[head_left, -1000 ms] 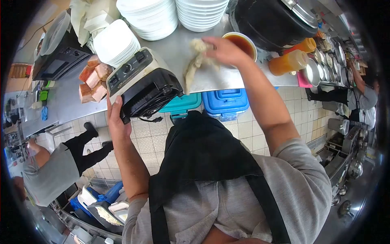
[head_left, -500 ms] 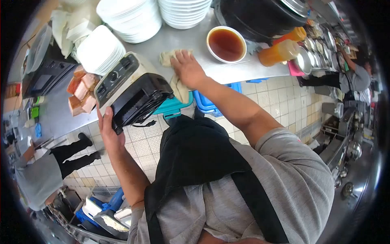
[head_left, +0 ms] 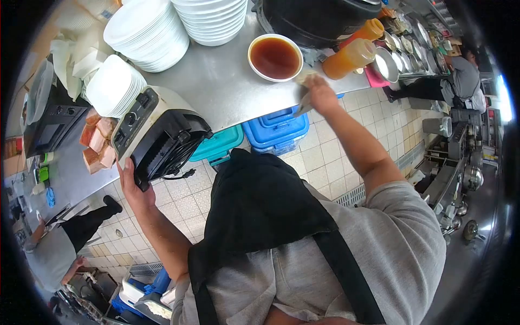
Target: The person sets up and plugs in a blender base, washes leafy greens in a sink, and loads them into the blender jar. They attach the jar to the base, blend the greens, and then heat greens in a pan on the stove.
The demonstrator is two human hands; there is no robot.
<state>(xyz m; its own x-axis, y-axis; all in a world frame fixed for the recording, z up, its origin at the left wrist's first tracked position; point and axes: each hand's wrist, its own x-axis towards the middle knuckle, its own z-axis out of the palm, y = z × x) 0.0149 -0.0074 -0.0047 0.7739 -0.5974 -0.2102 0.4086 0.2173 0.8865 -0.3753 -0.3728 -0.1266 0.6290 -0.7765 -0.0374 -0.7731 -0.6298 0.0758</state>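
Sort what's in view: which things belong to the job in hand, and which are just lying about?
Job in hand, apparently wiping:
- cloth, under the right hand
- steel counter
- appliance, held by the left hand

Lying about:
- bowl of brown liquid
- stacked white dishes
- squeeze bottles
- meat chunks
- blue tub

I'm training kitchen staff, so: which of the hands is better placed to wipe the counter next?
Probably the right hand: it holds the cloth at the edge of the counter, close to the bowl of brown liquid. The left hand is against the cream-and-black appliance, farther from the cloth.
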